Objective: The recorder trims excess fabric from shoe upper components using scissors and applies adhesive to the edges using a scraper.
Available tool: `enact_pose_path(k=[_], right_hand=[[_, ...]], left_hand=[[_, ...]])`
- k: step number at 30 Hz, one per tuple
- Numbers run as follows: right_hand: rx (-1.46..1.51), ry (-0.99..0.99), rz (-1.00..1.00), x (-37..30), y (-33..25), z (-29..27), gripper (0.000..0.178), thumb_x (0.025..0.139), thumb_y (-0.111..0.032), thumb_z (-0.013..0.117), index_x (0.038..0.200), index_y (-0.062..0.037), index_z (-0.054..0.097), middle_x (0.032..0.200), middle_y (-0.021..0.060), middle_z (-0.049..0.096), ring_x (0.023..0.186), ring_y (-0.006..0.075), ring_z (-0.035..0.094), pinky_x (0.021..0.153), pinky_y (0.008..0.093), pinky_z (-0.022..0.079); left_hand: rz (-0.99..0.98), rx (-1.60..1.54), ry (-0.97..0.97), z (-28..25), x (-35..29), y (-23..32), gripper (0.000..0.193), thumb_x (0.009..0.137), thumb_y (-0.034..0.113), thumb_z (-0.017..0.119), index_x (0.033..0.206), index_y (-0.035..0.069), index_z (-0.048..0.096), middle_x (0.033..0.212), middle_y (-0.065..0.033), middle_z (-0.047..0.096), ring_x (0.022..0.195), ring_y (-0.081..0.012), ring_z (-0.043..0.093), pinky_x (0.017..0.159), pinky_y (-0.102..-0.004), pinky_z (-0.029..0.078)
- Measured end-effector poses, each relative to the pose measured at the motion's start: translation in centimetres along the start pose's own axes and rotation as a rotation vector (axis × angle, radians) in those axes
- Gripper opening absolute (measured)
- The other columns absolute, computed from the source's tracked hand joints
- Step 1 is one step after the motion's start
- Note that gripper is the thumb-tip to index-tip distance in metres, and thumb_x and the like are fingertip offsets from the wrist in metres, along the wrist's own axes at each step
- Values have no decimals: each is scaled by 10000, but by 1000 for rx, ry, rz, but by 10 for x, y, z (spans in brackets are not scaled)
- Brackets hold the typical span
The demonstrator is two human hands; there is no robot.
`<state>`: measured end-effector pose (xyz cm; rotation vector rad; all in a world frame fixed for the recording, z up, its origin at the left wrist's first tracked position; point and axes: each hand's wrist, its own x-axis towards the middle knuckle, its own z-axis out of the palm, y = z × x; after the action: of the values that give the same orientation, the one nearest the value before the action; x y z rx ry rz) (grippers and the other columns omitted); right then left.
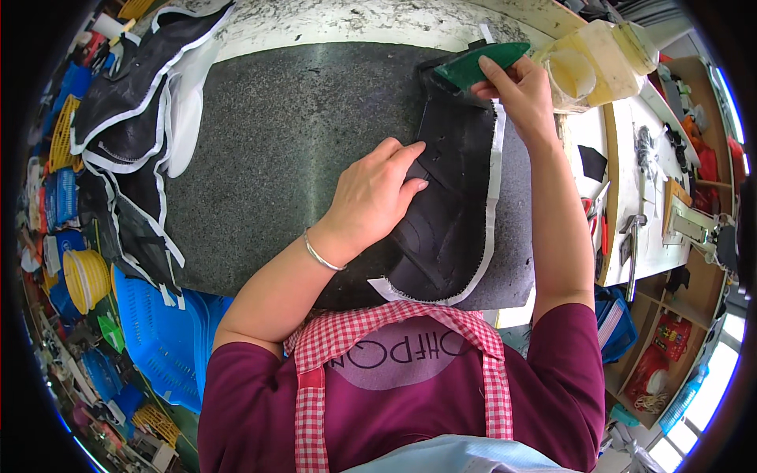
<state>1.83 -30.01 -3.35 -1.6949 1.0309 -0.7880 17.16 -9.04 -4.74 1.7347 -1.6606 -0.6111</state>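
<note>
A: Entry one, right hand (522, 93)?
B: Closed in a pinch, thumb and fingers on a green plastic scraper (479, 63), held at the far top edge of the workpiece. The blade end meets the fabric; its exact contact line is hidden under the tool.

A: Entry two, left hand (377, 193)?
B: Open, fingers spread flat, grasping nothing. It presses down on the middle of the black fabric panel (449, 213). A thin silver bangle (322, 256) sits on the wrist.

A: The panel itself?
B: Black, curved, with a white border strip (495, 177) along its right edge and lower end. It lies flat on the dark speckled work mat (276, 150), toward the mat's right side, directly in front of the person.

A: Handling note?
B: As a judgement: the flat hand should stay firm, clear of the scraper's path, so the panel cannot creep; the scraper is best kept low and drawn evenly, away from the white strip's loose edge.

A: Surroundings?
B: A stack of similar black, white-edged pieces (134, 102) at the mat's left. A translucent yellowish plastic jug (599, 59), cut open, just beyond the right hand. Blue plastic baskets (154, 331) lower left. A hammer (632, 244) on the white side bench at right.
</note>
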Motion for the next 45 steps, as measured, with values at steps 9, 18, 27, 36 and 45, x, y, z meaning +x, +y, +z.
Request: enact_pose_path(k=[9, 18, 27, 36, 45], right_hand=[[-189, -140, -87, -26, -13, -1, 200, 923, -148, 681, 949, 48, 658, 735, 100, 711, 655, 131, 695, 617, 264, 552], [-321, -105, -213, -33, -15, 6, 213, 893, -129, 697, 833, 63, 630, 676, 137, 698, 612, 174, 695, 585, 289, 532], [-321, -104, -273, -31, -17, 5, 149, 884, -108, 694, 857, 30, 643, 664, 115, 683, 612, 184, 690, 583, 290, 524], [-264, -134, -376, -35, -13, 3, 93, 865, -57, 696, 852, 27, 660, 669, 111, 674, 614, 177, 678, 571, 293, 514], [-251, -408, -340, -59, -22, -4, 104, 889, -53, 683, 853, 40, 653, 700, 107, 678, 630, 147, 673, 571, 282, 521]], left_hand=[[16, -12, 27, 2, 0, 0, 433, 809, 120, 737, 1218, 34, 626, 924, -146, 603, 814, -350, 630, 718, -421, 504], [26, 15, 37, 3, 0, 0, 430, 810, 121, 735, 1219, 40, 630, 928, -148, 603, 822, -354, 631, 724, -427, 505], [5, 31, 21, 4, -1, 1, 429, 818, 135, 734, 1225, 46, 633, 943, -142, 605, 824, -351, 635, 725, -425, 509], [9, 26, 24, 4, 0, 0, 433, 811, 119, 737, 1222, 44, 618, 958, -150, 615, 838, -359, 642, 730, -428, 512], [-117, -77, 76, 7, 2, -3, 572, 775, 112, 797, 1221, 25, 450, 965, -203, 648, 900, -390, 663, 771, -437, 528]])
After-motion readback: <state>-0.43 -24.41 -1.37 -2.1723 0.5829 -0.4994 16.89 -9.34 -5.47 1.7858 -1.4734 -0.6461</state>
